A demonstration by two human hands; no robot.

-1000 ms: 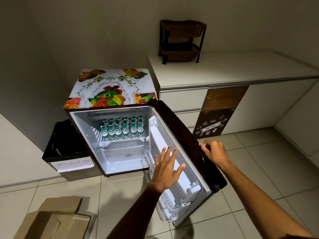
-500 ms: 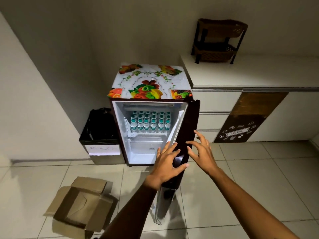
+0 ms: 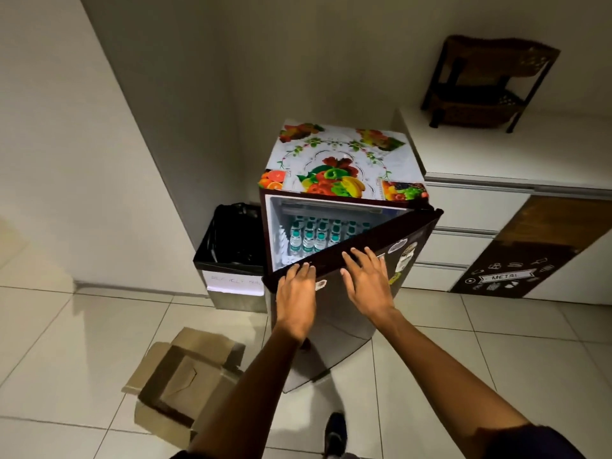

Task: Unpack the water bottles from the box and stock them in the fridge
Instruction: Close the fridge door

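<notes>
In the middle of the frame both hands lie flat, fingers straight, against the outside of the dark maroon fridge door [image 3: 357, 293], which stands partly ajar: the left hand [image 3: 295, 294] at the door's free edge, the right hand [image 3: 367, 283] just beside it. Through the gap, rows of clear plastic water bottles with teal labels [image 3: 311, 235] stand on a shelf inside the small fridge with the fruit-patterned top [image 3: 341, 160]. At the lower left, the opened brown cardboard box [image 3: 185, 385] lies on the pale tiled floor [image 3: 82, 342]. A black-lined bin [image 3: 231, 246] stands left of the fridge.
</notes>
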